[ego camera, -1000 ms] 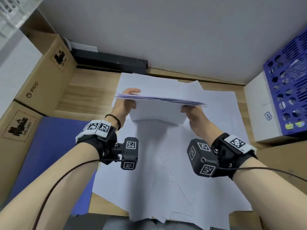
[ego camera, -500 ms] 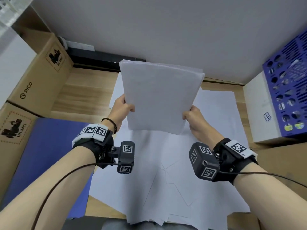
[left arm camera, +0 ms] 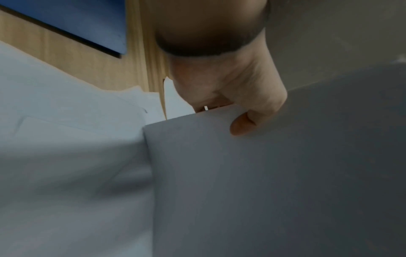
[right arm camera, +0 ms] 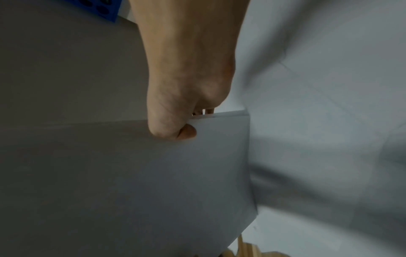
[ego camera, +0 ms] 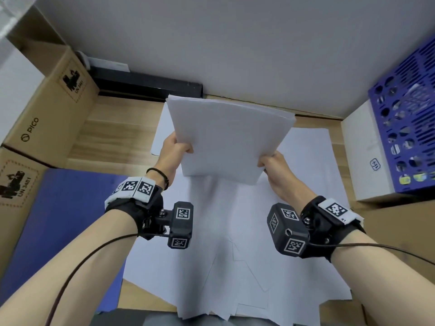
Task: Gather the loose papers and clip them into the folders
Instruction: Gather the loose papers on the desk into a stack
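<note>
I hold the stack of papers [ego camera: 229, 140] up over the middle of the desk [ego camera: 113, 135], my left hand [ego camera: 173, 151] on its left side and my right hand [ego camera: 274, 165] on its right. Loose sheets [ego camera: 235, 267] lie on the desk under it. A folder [ego camera: 68, 220] lies at the near left, with cardboard boxes [ego camera: 47, 114] left of it. A basket [ego camera: 409, 128] sits at the far right.

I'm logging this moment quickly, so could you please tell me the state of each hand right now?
Left hand: grips the left edge of the paper stack.
Right hand: grips the same stack's right edge.
</note>
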